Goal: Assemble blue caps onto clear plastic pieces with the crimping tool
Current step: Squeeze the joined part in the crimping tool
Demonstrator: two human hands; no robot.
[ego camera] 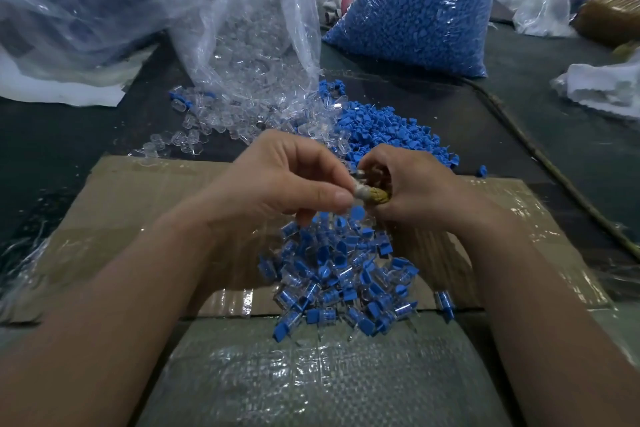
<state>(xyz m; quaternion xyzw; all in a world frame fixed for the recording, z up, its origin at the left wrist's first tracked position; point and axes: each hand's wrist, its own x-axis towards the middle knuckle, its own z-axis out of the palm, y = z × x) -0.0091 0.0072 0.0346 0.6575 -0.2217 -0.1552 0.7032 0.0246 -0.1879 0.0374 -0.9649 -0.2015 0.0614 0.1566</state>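
My left hand [277,177] pinches a small clear plastic piece [356,191] between thumb and fingers, pressed against the tip of the crimping tool [375,194]. My right hand [412,187] grips that tool, whose wrapped yellowish handle shows between the two hands. A blue cap [358,211] hangs just under the joint. Below the hands lies a pile of assembled blue-and-clear pieces [343,281] on the cardboard [138,204]. Loose blue caps [388,128] and loose clear pieces [214,118] lie beyond the hands.
A clear bag of clear pieces [249,28] spills open at the back. A full bag of blue caps [422,3] stands back right. More plastic bags [69,3] sit far left. A woven sack [311,374] lies near me. A cable [540,152] crosses the right side.
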